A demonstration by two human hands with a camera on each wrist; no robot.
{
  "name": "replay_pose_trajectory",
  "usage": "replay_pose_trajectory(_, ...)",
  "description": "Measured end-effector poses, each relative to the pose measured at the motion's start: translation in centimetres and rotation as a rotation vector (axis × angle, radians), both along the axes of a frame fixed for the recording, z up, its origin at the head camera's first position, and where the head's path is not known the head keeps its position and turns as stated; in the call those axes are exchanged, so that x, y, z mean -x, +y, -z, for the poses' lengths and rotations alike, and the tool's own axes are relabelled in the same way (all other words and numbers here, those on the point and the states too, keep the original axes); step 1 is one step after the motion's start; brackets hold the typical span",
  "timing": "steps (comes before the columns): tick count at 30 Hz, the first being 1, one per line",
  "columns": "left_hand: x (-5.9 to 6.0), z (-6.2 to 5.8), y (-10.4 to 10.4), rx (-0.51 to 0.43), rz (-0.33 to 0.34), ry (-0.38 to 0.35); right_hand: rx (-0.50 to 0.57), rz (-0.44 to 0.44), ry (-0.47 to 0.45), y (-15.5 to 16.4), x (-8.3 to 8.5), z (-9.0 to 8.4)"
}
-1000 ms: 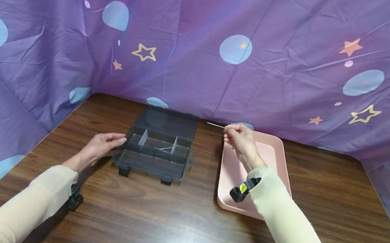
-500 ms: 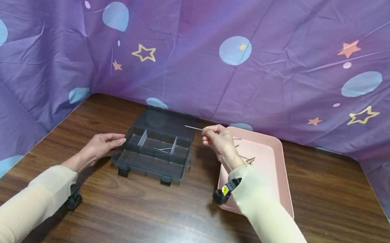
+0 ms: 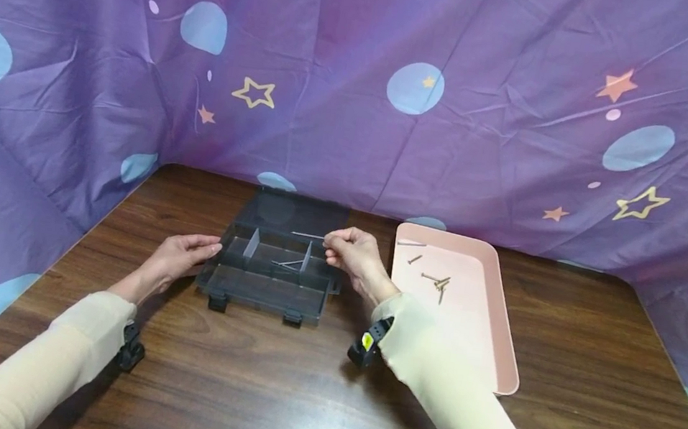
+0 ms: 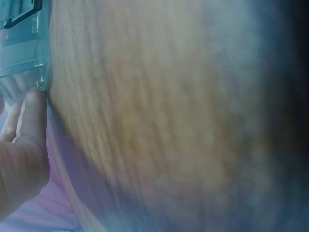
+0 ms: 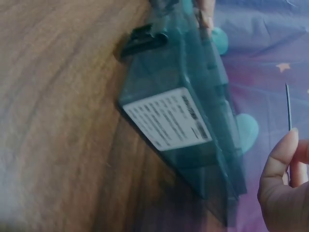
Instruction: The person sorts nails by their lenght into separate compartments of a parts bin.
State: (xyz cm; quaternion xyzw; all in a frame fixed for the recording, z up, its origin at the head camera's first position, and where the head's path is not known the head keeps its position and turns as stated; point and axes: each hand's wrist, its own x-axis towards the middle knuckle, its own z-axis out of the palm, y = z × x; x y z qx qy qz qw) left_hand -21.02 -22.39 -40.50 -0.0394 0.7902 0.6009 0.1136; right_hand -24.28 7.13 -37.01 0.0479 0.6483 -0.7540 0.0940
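Right hand (image 3: pixel 356 258) now sits over the right end of the open dark box (image 3: pixel 275 263), its grip pinched shut round a thin metal pin (image 3: pixel 308 235) between thumb and fingertips. The pin lies level, pointing left above the middle compartments. A second ago we had this same hand back over the far corner of the pink tray (image 3: pixel 503 315); half a second ago it was midway across the gap. So the pin has travelled from tray to box and now hangs just above it, not yet let go. We judge the carry is about done and the release is what remains.

Left hand (image 3: pixel 178 258) has not shifted: fingers straight, tips resting against the left wall of the box, nothing held. The left wrist view shows a fingertip (image 4: pixel 34 104) touching the box corner, which fits a steadying hold.

Inside the box we see at least one pin (image 3: pixel 288 263) already lying by a divider. In the tray, a few small screws (image 3: pixel 436 281) lie loose toward the far end, well apart from the hand now.

Right wrist view shows the box side with a white label (image 5: pixel 166 118), and the pin (image 5: pixel 288 106) standing up from the fingers (image 5: pixel 282 159), clear of the box.

Box and tray both sit on the brown wooden surface (image 3: pixel 268 393), purple starred cloth (image 3: pixel 364 65) behind
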Motion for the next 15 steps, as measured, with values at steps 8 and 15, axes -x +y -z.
replay_pose_trajectory(8,0.0,-0.2,0.0,0.041,0.024,-0.012,-0.042,-0.03,-0.005,-1.5,-0.2,0.8)
replay_pose_trajectory(15,0.0,-0.1,0.0,0.053,0.018,-0.01,-0.074,-0.047,-0.014,-2.8,-0.6,0.8)
